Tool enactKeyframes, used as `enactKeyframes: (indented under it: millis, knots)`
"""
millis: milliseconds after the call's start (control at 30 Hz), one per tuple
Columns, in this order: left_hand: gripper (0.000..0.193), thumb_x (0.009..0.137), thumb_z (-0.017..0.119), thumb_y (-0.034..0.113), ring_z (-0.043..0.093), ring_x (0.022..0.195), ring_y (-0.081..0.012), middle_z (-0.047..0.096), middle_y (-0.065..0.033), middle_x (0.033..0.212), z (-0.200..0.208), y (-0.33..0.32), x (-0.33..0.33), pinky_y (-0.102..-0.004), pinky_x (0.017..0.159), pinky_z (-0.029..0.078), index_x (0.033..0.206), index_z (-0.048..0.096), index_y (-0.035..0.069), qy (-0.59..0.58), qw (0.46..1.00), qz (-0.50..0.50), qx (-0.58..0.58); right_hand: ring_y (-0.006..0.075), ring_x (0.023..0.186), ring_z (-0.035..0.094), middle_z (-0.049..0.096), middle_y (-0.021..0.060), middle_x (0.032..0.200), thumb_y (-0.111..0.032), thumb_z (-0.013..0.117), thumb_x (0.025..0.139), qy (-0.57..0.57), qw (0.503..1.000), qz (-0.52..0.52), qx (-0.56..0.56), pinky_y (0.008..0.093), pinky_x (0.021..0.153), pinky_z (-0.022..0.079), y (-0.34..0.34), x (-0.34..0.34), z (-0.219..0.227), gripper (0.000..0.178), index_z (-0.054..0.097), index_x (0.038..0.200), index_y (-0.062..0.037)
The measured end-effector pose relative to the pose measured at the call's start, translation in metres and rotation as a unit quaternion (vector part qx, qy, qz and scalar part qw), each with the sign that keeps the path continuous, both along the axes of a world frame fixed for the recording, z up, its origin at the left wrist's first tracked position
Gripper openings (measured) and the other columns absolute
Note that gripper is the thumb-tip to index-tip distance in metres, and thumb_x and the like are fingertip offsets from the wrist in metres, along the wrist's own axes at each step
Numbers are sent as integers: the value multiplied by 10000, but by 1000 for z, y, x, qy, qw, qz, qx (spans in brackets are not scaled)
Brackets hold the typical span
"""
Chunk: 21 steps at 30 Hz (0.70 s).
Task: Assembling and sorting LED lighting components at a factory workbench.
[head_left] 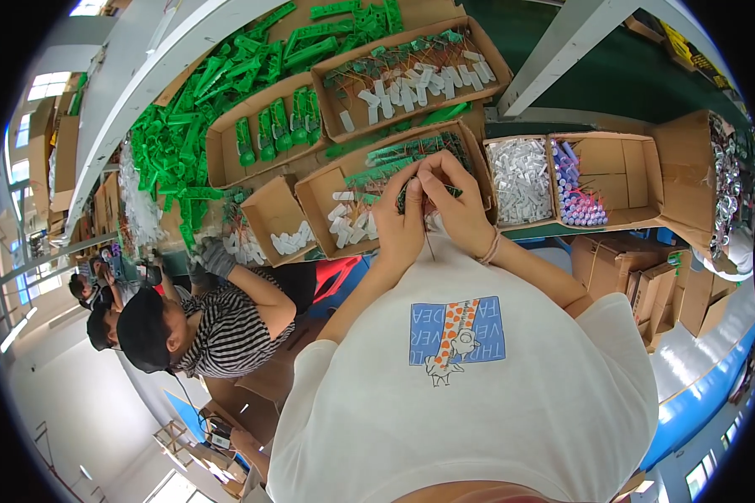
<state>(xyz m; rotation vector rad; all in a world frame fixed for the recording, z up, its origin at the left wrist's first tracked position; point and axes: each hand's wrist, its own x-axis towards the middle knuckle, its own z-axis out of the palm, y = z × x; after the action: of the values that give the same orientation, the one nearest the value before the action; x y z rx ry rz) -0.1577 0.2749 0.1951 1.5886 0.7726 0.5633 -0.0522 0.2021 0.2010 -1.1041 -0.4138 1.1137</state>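
"Left hand (399,220) first, in the head view: what does it have?"

"Its fingers are curled in a pinch on a small dark green piece (403,198), likely a circuit board, though I see little of it. The right hand (461,210) bunches close against it, fingers bent inward; whether it grips the piece too, I cannot tell."

"Where is that piece?"

"Between the hands, before the chest, over a cardboard carton (314,208) of green circuit boards (394,153) and white blocks (352,223). One thin wire (430,245) hangs below."

"What worries you?"

"That wire. I judge that if it snags on the white T-shirt (470,419), a tug could strain wherever it attaches. A slack pinch could also drop the piece among the boards, hard for me to pick out from here."

"Neighbours?"

"White plastic parts (518,180) to the right, purple cylinders (577,197) beyond them. A co-worker's gloved hand (218,258) is well apart, at left."
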Motion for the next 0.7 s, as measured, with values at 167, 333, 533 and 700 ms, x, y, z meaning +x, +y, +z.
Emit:
enactKeyframes:
  millis: [167, 333, 533, 700]
  knots:
    - [283, 953, 602, 167, 583, 948, -142, 656, -88, 1046, 7, 9, 5, -279, 861, 460, 1187, 600, 8, -26, 999, 4, -40, 71, 892, 525, 525, -5, 928, -225, 575, 957, -277, 960, -32, 13, 204, 750, 452, 8, 19, -7, 182, 548, 1033, -62]
    - [207, 882, 666, 70, 571, 891, -112, 647, -60, 971, -12, 8, 13, -263, 816, 467, 1071, 607, 9, -25, 999, 28, -6, 128, 1088, 525, 570, 68, 1229, -185, 545, 973, -155, 985, -52, 58, 263, 884, 439, 21, 14, -14, 258, 542, 1179, -31]
    - [203, 855, 645, 14, 563, 848, -107, 626, -57, 961, 3, 38, 32, -251, 723, 473, 1047, 582, -3, -40, 995, 76, -44, 116, 960, 580, 643, 61, 1058, -123, 536, 970, -198, 966, -144, 83, 273, 844, 477, 58, 5, -13, 194, 597, 1116, -11]
    - [333, 873, 679, 94, 608, 902, -157, 629, -85, 1034, 11, 139, 59, -281, 803, 506, 1176, 575, 0, -112, 980, 3, -165, 135, 956, 598, 628, 57, 1117, -220, 545, 972, 39, 995, 33, 88, 313, 817, 506, 138, 72, -6, 287, 599, 1186, -35]
